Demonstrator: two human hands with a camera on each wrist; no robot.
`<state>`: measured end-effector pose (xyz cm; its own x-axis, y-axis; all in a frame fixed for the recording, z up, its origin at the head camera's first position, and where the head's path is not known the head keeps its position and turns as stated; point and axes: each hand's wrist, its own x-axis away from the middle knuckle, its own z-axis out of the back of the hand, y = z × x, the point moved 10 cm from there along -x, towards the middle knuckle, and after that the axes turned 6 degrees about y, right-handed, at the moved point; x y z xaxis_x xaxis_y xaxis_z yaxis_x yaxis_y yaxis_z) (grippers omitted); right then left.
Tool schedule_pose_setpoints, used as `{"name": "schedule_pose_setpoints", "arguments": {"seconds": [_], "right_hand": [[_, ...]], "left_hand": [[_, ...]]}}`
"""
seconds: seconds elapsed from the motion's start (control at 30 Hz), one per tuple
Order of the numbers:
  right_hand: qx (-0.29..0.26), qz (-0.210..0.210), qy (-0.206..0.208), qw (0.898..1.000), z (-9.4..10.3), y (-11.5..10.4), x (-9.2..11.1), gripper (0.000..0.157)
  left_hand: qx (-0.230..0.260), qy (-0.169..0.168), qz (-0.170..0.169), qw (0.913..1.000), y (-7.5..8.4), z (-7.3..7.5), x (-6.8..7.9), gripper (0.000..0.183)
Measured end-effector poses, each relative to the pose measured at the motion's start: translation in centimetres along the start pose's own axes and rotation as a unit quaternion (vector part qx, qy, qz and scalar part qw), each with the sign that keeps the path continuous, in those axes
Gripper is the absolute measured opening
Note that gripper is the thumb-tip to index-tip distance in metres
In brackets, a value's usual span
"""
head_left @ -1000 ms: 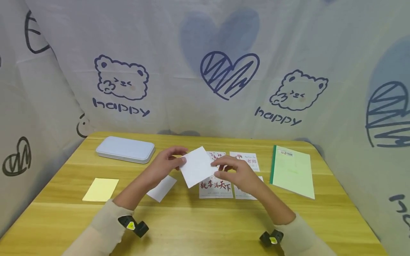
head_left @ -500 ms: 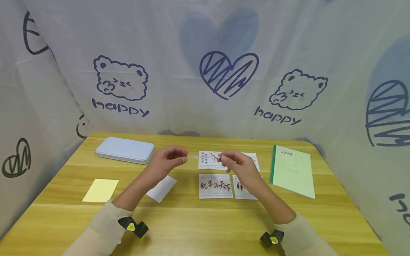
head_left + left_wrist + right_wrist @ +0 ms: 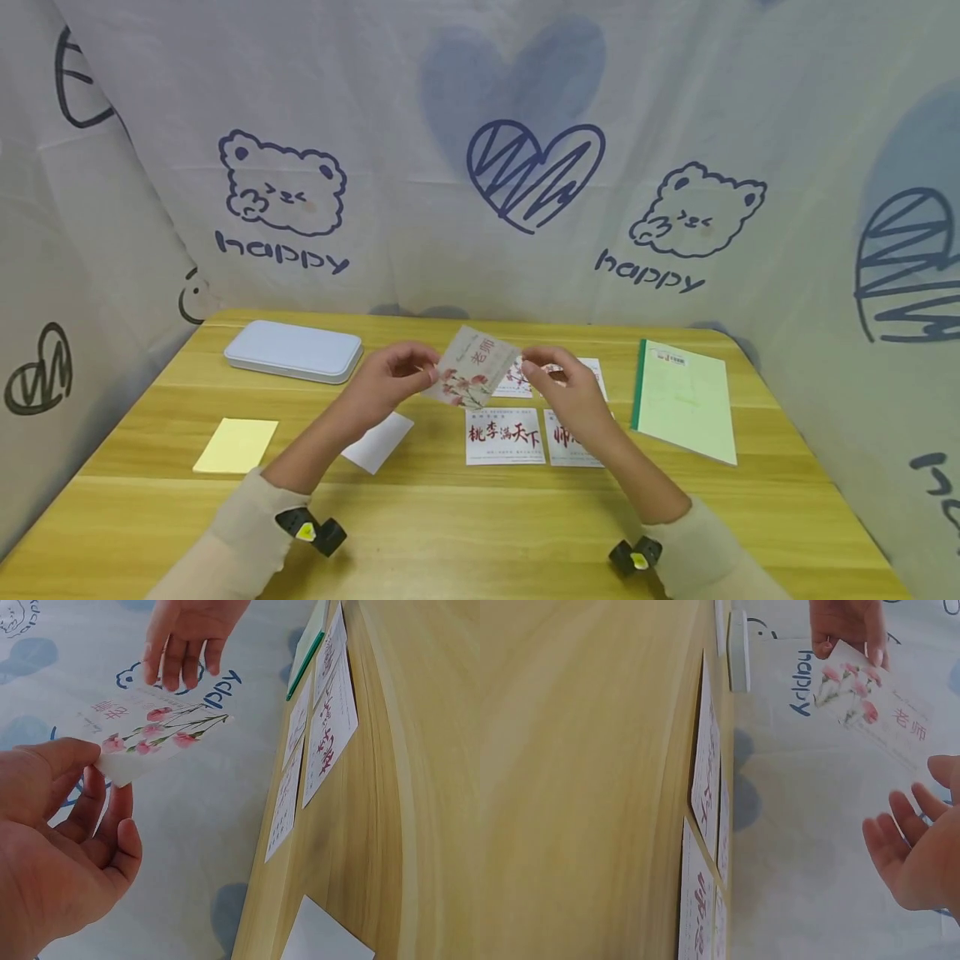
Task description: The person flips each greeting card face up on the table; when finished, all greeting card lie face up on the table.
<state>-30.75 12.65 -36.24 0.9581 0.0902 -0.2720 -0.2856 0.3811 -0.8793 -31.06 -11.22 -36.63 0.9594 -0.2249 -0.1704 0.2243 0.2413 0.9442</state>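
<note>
My left hand (image 3: 382,383) pinches a square greeting card (image 3: 474,367) by one corner, raised over the table. The printed face, with pink flowers and red characters, is turned toward me; in the left wrist view the thumb lies on the card (image 3: 161,739) and the fingers are behind it. Close to the card's opposite corner is my right hand (image 3: 573,396), its fingers loosely bent and holding nothing. The right wrist view shows that right hand (image 3: 922,851) apart from the card, palm toward it. Several printed cards (image 3: 505,450) lie in two rows below, partly hidden by the right hand.
A blank white card (image 3: 381,442) lies beside the left forearm, and a yellow sticky-note pad (image 3: 236,445) further left. At the back left is a pale case (image 3: 294,350); a light green notebook (image 3: 688,404) lies on the right. A printed curtain (image 3: 420,275) borders the table.
The card has flipped over from its blank white back, through edge-on, to its printed face. The right hand has come away from its edge; the left hand keeps its pinch.
</note>
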Motion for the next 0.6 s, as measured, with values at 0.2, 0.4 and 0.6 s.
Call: {"name": "schedule_pose_setpoints", "arguments": {"seconds": [0.2, 0.4, 0.6], "right_hand": [[0.034, 0.049, 0.022, 0.998, 0.0, -1.2, 0.3, 0.047], [0.042, 0.101, -0.012, 0.994, -1.2, -2.5, 0.9, 0.049], [0.047, 0.098, -0.060, 0.992, -2.8, -2.6, 1.5, 0.045]], "left_hand": [[-0.001, -0.025, -0.015, 0.9996, 0.6, -0.8, 0.3, 0.024], [-0.030, -0.048, -0.019, 0.9982, 0.7, -1.8, 0.7, 0.022], [-0.070, -0.080, -0.027, 0.9940, 0.4, -3.1, 0.9, 0.023]]}}
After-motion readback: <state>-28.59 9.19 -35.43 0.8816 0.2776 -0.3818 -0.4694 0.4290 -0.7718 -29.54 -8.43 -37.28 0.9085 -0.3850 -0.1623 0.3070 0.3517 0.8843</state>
